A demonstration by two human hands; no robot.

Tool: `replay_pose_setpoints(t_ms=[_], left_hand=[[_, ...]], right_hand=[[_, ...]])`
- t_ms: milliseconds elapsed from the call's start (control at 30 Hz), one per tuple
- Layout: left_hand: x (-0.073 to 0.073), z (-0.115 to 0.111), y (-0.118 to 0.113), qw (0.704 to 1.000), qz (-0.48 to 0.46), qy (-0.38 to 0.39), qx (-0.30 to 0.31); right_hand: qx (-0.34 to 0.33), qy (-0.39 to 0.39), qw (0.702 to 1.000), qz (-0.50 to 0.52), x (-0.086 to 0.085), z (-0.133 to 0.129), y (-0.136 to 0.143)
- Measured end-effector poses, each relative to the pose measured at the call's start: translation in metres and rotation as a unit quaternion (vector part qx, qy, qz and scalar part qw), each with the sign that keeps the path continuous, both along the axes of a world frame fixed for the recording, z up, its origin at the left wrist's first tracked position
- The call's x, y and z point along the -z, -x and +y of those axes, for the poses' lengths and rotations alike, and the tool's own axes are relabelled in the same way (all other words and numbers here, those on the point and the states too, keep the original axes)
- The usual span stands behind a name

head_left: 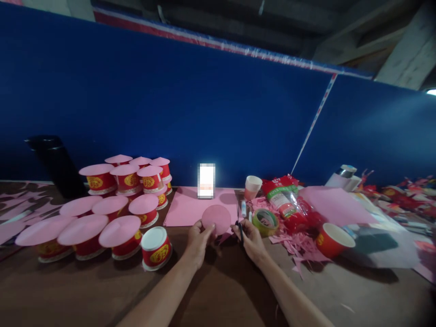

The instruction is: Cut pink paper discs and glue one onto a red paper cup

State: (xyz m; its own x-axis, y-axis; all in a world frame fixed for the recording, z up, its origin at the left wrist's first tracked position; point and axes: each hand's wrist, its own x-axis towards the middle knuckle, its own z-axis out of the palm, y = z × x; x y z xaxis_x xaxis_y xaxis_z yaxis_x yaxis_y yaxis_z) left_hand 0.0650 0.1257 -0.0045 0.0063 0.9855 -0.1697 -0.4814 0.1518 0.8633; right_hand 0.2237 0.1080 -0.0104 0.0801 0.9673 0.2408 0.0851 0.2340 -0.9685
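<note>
A round pink paper disc is held up over the table, its lower left edge pinched by my left hand. My right hand is closed around dark-handled scissors, whose blades point up just right of the disc. Behind the disc lies a pink paper sheet on the table. To the left of my left hand stands a red paper cup turned upside down, with a white base on top and a gold emblem. Rows of similar cups carry pink paper cones on top.
A bright blurred screen stands at the back. At right are green tape, pink paper scraps, a red plastic packet and an upright red cup. A black bottle stands at far left, before the blue wall.
</note>
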Motion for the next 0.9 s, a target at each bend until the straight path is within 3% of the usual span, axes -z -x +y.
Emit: replay_pose_setpoints(t_ms=[400,533,900], left_hand=[[0.0048,0.0019,0.0006,0.999,0.038,-0.024,0.015],[0.0049,0.0014,0.0010,0.999,0.043,-0.022,0.018],[0.0060,0.0027,0.0019,0.998,0.052,-0.026,0.021]], right_hand=[[0.001,0.004,0.999,0.037,0.0079,0.0025,-0.0023],[0.003,0.018,1.000,-0.012,0.0061,0.0014,-0.0037],[0.032,-0.045,0.997,-0.061,0.0011,0.0024,-0.0039]])
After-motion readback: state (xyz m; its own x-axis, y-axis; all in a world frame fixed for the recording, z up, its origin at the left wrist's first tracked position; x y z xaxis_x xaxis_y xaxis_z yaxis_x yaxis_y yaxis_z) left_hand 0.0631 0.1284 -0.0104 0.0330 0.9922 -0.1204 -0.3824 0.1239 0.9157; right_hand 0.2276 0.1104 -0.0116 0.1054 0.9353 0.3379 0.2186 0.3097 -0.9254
